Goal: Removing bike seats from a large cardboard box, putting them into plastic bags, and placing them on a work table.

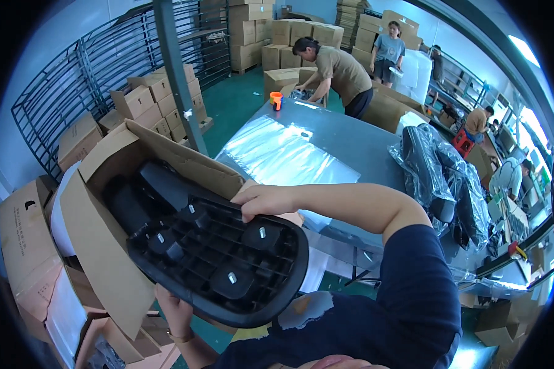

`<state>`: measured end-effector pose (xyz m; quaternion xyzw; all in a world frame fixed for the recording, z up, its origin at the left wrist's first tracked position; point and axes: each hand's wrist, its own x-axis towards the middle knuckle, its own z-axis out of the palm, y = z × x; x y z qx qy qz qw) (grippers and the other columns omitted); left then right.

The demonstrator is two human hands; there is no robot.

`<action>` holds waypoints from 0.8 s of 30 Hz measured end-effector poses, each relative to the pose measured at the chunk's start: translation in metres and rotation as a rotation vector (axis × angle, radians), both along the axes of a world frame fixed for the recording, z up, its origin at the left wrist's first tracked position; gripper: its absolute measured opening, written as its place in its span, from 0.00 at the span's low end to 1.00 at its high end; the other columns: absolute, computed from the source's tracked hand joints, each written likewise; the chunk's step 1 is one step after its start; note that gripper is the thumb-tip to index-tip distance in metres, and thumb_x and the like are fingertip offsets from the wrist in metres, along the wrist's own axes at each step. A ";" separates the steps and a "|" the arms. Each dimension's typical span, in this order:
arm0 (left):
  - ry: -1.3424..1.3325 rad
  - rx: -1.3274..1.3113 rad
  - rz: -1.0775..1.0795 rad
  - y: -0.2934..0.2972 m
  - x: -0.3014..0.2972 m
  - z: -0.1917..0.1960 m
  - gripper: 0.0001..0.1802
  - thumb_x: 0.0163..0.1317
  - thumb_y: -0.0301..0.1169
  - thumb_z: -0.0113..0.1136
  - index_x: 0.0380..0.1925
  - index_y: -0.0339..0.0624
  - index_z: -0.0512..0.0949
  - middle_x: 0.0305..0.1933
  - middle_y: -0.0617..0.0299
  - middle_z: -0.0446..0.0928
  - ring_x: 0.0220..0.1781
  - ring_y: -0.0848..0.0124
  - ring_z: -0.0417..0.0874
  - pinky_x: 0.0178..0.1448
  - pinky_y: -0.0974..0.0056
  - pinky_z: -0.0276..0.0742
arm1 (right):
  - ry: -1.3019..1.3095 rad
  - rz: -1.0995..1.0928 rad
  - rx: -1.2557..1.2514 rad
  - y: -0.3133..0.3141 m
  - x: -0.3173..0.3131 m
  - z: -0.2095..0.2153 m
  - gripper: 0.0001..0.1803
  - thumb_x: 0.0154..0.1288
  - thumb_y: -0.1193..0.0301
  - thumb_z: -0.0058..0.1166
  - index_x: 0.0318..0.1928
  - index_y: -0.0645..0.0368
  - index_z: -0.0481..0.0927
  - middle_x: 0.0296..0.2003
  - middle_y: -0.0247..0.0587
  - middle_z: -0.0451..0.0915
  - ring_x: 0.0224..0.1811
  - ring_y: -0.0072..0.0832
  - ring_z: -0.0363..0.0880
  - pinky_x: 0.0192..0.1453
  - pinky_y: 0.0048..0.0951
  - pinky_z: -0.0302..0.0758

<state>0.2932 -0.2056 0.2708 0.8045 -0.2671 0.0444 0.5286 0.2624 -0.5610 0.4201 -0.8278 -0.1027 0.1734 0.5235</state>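
Observation:
I hold a black plastic seat pan (221, 258), ribbed underside up with metal inserts showing, over an open cardboard box (98, 246). My right hand (266, 200) grips its far rim from above, arm reaching across from the right. My left hand (175, 310) supports the near rim from below, mostly hidden under the part. More black plastic parts (157, 184) lie inside the box.
A grey table (351, 147) ahead carries clear plastic bags (283, 154), an orange cup (276, 99) and a pile of bagged black parts (443, 178). A person (335, 74) bends over its far end; others stand beyond. Cardboard boxes (148, 101) and a metal rack are left.

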 end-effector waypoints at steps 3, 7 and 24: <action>0.182 -0.245 -0.087 -0.018 -0.030 0.040 0.32 0.60 0.40 0.57 0.62 0.38 0.63 0.61 0.51 0.68 0.64 0.62 0.68 0.65 0.57 0.62 | 0.069 -0.112 0.216 -0.026 -0.052 0.006 0.26 0.52 0.71 0.49 0.53 0.64 0.74 0.37 0.33 0.77 0.37 0.20 0.73 0.44 0.23 0.71; 0.337 -0.596 -0.391 -0.062 -0.062 0.098 0.32 0.68 0.52 0.41 0.62 0.39 0.65 0.60 0.51 0.71 0.63 0.62 0.69 0.63 0.57 0.65 | -0.156 -0.135 0.145 -0.075 -0.116 -0.014 0.28 0.50 0.71 0.49 0.55 0.65 0.72 0.36 0.39 0.78 0.37 0.22 0.74 0.41 0.25 0.71; 1.401 -0.532 -0.597 -0.326 -0.147 0.077 0.28 0.56 0.57 0.53 0.40 0.43 0.77 0.44 0.57 0.79 0.47 0.61 0.78 0.58 0.49 0.69 | -0.264 -0.689 0.165 -0.195 -0.358 -0.075 0.33 0.44 0.78 0.44 0.58 0.71 0.69 0.40 0.38 0.77 0.40 0.21 0.75 0.47 0.20 0.71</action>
